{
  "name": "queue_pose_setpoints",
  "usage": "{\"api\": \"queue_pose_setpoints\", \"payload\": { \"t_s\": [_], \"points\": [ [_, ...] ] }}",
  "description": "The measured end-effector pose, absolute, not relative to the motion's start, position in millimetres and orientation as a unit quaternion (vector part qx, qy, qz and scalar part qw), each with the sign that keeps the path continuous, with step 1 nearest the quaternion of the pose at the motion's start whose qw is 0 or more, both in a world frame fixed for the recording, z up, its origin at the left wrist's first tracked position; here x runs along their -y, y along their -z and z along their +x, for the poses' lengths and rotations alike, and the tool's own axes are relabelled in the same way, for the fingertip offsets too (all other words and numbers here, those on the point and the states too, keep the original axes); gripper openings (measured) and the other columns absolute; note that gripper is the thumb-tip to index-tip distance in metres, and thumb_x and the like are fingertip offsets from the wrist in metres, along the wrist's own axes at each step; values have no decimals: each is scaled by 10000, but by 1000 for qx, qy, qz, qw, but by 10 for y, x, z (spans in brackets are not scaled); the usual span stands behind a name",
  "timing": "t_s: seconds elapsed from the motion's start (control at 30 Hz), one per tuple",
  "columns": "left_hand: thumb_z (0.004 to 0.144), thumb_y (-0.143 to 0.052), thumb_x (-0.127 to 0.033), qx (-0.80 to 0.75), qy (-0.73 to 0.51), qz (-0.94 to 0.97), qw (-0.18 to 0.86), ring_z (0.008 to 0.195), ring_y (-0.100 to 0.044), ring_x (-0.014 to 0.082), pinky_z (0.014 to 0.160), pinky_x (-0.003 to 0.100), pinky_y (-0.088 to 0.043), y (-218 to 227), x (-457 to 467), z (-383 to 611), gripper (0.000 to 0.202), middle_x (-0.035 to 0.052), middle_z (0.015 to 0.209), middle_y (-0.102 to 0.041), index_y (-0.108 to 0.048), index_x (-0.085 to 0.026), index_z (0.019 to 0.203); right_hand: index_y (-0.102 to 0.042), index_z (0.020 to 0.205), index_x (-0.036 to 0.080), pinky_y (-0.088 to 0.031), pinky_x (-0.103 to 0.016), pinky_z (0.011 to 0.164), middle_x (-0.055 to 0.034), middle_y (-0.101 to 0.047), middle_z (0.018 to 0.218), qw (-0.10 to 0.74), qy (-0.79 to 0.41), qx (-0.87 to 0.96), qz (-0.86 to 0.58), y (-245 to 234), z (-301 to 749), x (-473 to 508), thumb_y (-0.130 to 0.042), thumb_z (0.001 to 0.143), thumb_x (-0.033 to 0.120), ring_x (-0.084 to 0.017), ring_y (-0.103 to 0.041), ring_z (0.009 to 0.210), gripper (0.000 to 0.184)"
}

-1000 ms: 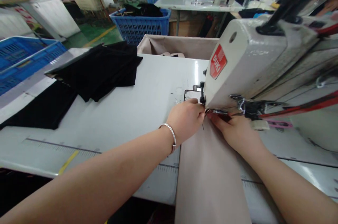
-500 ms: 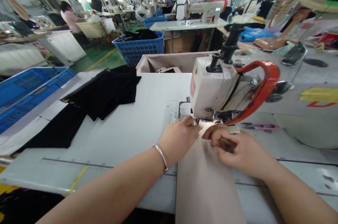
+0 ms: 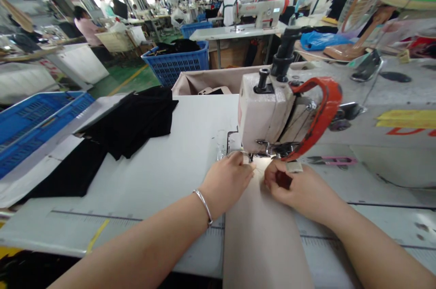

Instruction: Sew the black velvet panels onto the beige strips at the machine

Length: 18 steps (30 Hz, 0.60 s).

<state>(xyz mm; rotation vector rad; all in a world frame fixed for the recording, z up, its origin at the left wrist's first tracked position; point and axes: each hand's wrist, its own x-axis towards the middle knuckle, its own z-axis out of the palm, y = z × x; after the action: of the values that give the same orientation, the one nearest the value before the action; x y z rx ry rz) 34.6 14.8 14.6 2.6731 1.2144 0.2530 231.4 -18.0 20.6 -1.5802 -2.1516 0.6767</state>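
A long beige fabric piece (image 3: 264,239) runs from the front edge of the table up under the head of a sewing machine (image 3: 260,116). My left hand (image 3: 228,180), a silver bangle at its wrist, is closed with curled fingers on the fabric's left edge, right beside the presser foot (image 3: 251,157). On the other side, my right hand (image 3: 294,186) pinches at the fabric's right part, thumb and fingers forming a ring. Its fingertips are partly hidden. A fine thread seems to lie on the fabric between the hands.
Black fabric pieces (image 3: 132,121) lie on the table to the left, by a blue crate (image 3: 41,116). Pink-handled thread snips (image 3: 335,161) rest right of the needle. A beige fabric-lined bin (image 3: 190,81) stands behind the table. Co-workers sit farther back.
My right hand has turned slightly, its fingers drawing closer together at the fabric. My left hand stays by the presser foot. The whole view has shifted a little.
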Motion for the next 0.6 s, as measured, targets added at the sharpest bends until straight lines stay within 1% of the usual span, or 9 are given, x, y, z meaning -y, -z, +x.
{"api": "queue_pose_setpoints", "payload": {
  "t_s": [0.07,0.1,0.2,0.3,0.4,0.5,0.6],
  "points": [
    [963,-420,-298,-408,-90,903,98,853,-581,177,781,310,-503,-140,-149,344,275,54,940,-554,-630,-231,1127,-529,721,221,-361,-269,587,31,-523,628,191,-212,757,-588,-202,2323,163,-488,768,270,-134,-485,587,80],
    [964,-420,-304,-407,-92,904,98,852,-580,177,780,310,-503,-140,-150,343,280,55,940,-554,-627,-234,1137,-525,713,220,-358,-270,583,31,-522,625,189,-216,755,-589,-208,2328,160,-496,756,268,-137,-485,587,71],
    [965,-421,-313,-402,-98,905,97,844,-576,176,765,305,-499,-147,-153,344,283,58,939,-555,-628,-240,1143,-509,698,222,-344,-253,544,45,-517,610,178,-275,765,-555,-248,2338,171,-498,717,219,-125,-481,566,22],
    [970,-410,-306,-396,-98,908,95,822,-567,169,735,292,-490,-160,-154,349,283,55,911,-552,-642,-241,1118,-495,699,225,-351,-239,534,54,-512,607,184,-308,769,-530,-287,2339,197,-496,694,177,-115,-480,562,48],
    [968,-418,-303,-398,-98,907,102,829,-564,163,742,283,-484,-162,-155,352,271,49,913,-552,-647,-253,1105,-501,711,226,-361,-234,536,58,-520,616,184,-328,766,-521,-305,2334,214,-499,676,151,-110,-483,563,83],
    [964,-429,-311,-411,-97,900,112,819,-568,158,732,280,-482,-156,-157,353,261,45,928,-553,-654,-265,1088,-516,724,226,-366,-233,535,58,-531,621,176,-333,766,-521,-303,2333,220,-503,677,150,-109,-491,562,90],
    [964,-431,-306,-405,-102,902,111,819,-571,162,737,286,-483,-156,-159,356,263,44,899,-561,-662,-246,1075,-530,739,226,-376,-237,546,52,-552,636,171,-328,767,-524,-289,2334,223,-502,702,165,-113,-511,574,76]
  ]
}}
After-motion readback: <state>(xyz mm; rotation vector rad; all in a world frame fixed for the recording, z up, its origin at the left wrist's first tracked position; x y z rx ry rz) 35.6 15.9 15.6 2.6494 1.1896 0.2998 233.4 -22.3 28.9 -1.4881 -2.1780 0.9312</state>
